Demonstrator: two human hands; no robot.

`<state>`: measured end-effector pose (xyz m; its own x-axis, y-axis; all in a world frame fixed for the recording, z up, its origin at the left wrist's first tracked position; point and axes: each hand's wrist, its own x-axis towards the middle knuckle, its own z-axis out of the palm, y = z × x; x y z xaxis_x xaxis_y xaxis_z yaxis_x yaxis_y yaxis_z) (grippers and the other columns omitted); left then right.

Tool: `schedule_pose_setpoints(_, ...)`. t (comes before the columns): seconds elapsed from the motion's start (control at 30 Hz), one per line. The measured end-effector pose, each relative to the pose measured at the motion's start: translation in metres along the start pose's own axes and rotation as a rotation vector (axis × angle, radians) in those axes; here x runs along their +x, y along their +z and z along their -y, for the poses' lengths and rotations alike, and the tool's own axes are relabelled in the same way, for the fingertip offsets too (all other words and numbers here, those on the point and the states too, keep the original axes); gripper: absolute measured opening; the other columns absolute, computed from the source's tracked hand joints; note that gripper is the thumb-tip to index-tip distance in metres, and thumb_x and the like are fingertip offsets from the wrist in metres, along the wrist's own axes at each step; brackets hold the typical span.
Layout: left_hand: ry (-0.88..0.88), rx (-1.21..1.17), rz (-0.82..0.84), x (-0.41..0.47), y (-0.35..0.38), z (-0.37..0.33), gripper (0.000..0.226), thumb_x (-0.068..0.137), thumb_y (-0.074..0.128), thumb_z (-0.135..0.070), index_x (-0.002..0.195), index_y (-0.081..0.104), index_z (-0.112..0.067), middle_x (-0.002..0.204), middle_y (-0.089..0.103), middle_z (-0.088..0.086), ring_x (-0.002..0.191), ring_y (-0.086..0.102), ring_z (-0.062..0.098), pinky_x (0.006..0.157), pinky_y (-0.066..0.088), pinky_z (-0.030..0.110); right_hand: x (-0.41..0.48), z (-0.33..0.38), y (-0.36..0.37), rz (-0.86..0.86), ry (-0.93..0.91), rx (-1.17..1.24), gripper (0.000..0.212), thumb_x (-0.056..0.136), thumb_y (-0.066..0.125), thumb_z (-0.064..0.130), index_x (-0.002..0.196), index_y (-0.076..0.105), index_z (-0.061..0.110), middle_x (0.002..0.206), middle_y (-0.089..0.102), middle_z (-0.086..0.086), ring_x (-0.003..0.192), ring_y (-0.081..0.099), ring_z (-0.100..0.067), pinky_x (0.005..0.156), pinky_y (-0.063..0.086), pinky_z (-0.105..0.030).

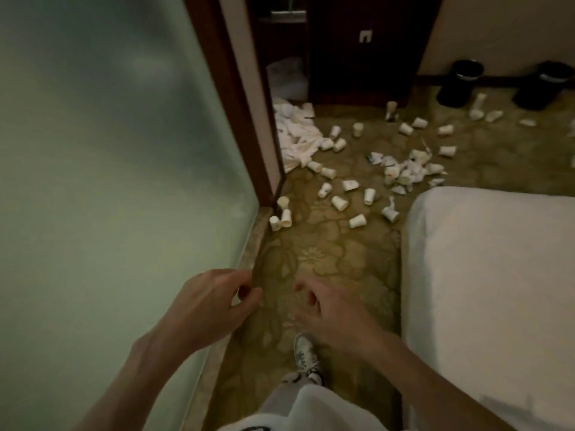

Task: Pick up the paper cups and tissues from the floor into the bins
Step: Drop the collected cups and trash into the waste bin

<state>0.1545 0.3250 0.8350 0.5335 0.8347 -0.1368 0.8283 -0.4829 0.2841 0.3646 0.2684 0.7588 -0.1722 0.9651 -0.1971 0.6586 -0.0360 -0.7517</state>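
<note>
Your left hand [211, 303] and right hand [329, 315] are loosely curled, holding nothing, over the floral green-gold carpet [326, 244]. Small white paper cups [339, 203] and crumpled white tissues [401, 172] lie scattered ahead. Two black round bins [460, 82] stand by the far wall.

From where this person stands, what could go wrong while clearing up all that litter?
White paper cups lie across the narrow carpet path beside the white bed; a step could crush them.
The two black round bins stand at the far wall, beyond the litter, so handfuls may spill on the way.
Small torn white tissues could be missed in the dim light.
</note>
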Motion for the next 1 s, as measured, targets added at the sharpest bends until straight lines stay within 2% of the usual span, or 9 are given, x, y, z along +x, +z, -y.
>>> schedule_pose_setpoints(0.13,0.090,-0.126,0.036,0.099,0.007,0.005,0.037,0.092,0.057,-0.040,0.061,0.039,-0.032,0.052,0.043,-0.012,0.050,0.047,0.007,0.049,0.028,0.016,0.049,-0.035,-0.046,-0.083,0.129,0.023,0.029,0.089,0.054,0.052,0.115,0.048,0.043,0.083,0.043,0.024,0.075,0.044,0.006,0.063,0.034,-0.017)
schedule_pose_setpoints(0.3,0.134,-0.235,0.158,0.214,0.028,-0.004,0.029,0.095,0.056,-0.040,0.069,0.052,-0.027,0.060,0.052,-0.010,0.058,0.051,0.005,0.057,0.043,0.027,0.106,-0.081,-0.092,-0.145,0.271,0.051,0.026,0.089,0.057,0.052,0.110,0.050,0.040,0.081,0.040,0.027,0.071,0.042,0.008,0.058,0.028,-0.013)
schedule_pose_setpoints(0.43,0.146,-0.313,0.277,0.300,0.052,-0.009,0.023,0.096,0.055,-0.038,0.074,0.054,-0.031,0.067,0.056,-0.011,0.060,0.053,0.004,0.060,0.041,0.017,0.156,-0.125,-0.128,-0.152,0.370,0.149,0.027,0.087,0.059,0.052,0.109,0.051,0.037,0.082,0.049,0.019,0.069,0.046,0.004,0.058,0.030,-0.013)
schedule_pose_setpoints(0.57,0.094,-0.344,0.283,0.393,0.071,-0.018,0.024,0.094,0.059,-0.033,0.070,0.054,-0.030,0.066,0.057,-0.010,0.060,0.053,0.006,0.056,0.040,0.019,0.212,-0.178,-0.172,-0.112,0.440,0.221,0.024,0.089,0.060,0.046,0.108,0.049,0.038,0.088,0.059,0.013,0.071,0.054,-0.001,0.059,0.035,-0.014)
schedule_pose_setpoints(0.7,-0.001,-0.359,0.297,0.479,0.084,-0.031,0.019,0.092,0.059,-0.032,0.075,0.058,-0.026,0.068,0.059,-0.010,0.065,0.056,0.007,0.056,0.042,0.019,0.268,-0.230,-0.218,-0.064,0.511,0.268,0.018,0.090,0.061,0.046,0.101,0.050,0.038,0.085,0.059,0.010,0.070,0.057,-0.006,0.061,0.041,-0.019)
schedule_pose_setpoints(0.8,-0.055,-0.399,0.372,0.541,0.100,-0.043,0.019,0.090,0.060,-0.030,0.072,0.056,-0.027,0.070,0.060,-0.007,0.067,0.057,0.010,0.064,0.052,0.033,0.310,-0.270,-0.252,0.008,0.587,0.273,0.024,0.087,0.062,0.048,0.103,0.053,0.033,0.087,0.060,0.009,0.073,0.060,-0.008,0.063,0.049,-0.026)
schedule_pose_setpoints(0.87,-0.101,-0.410,0.422,0.576,0.113,-0.047,0.016,0.090,0.060,-0.030,0.074,0.056,-0.026,0.073,0.061,-0.004,0.070,0.058,0.014,0.067,0.052,0.038,0.335,-0.295,-0.272,0.080,0.627,0.221,0.029,0.086,0.063,0.050,0.105,0.052,0.031,0.089,0.059,0.011,0.078,0.059,-0.006,0.063,0.047,-0.025)
schedule_pose_setpoints(0.93,-0.139,-0.438,0.450,0.606,0.129,-0.047,0.014,0.090,0.058,-0.033,0.078,0.058,-0.027,0.076,0.061,-0.005,0.072,0.058,0.013,0.065,0.051,0.036,0.359,-0.317,-0.286,0.138,0.664,0.182,0.033,0.087,0.063,0.051,0.109,0.050,0.031,0.092,0.055,0.017,0.082,0.055,-0.002,0.066,0.045,-0.024)
schedule_pose_setpoints(1.0,-0.190,-0.489,0.462,0.634,0.149,-0.042,0.014,0.091,0.059,-0.034,0.078,0.057,-0.031,0.077,0.060,-0.009,0.072,0.057,0.010,0.060,0.043,0.027,0.383,-0.341,-0.293,0.180,0.705,0.164,0.034,0.088,0.062,0.048,0.114,0.050,0.030,0.095,0.054,0.017,0.085,0.054,-0.001,0.071,0.047,-0.025)
